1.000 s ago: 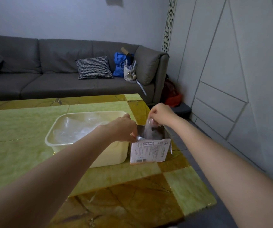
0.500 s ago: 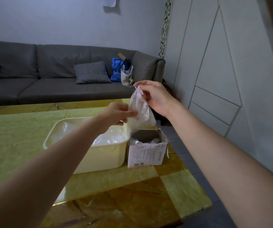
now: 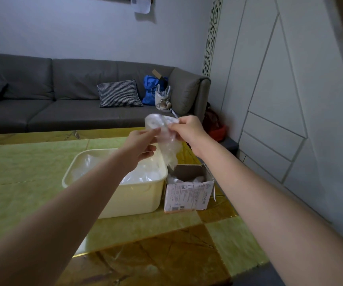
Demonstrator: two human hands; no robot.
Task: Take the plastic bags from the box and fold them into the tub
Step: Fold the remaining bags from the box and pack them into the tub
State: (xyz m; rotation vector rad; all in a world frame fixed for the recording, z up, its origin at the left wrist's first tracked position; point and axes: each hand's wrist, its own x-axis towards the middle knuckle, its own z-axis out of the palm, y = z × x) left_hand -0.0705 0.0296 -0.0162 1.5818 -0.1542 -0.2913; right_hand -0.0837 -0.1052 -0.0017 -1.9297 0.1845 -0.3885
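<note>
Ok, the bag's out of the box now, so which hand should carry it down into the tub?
Probably the left hand. It already pinches the plastic bag and hangs right above the tub. The right hand also grips it, but sits over the box side.

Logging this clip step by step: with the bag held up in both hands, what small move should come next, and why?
Probably start the first fold. Both the left hand and right hand pinch the plastic bag in the air, its tail hanging clear above the box, unfolded, and the tub waits just below.
</note>
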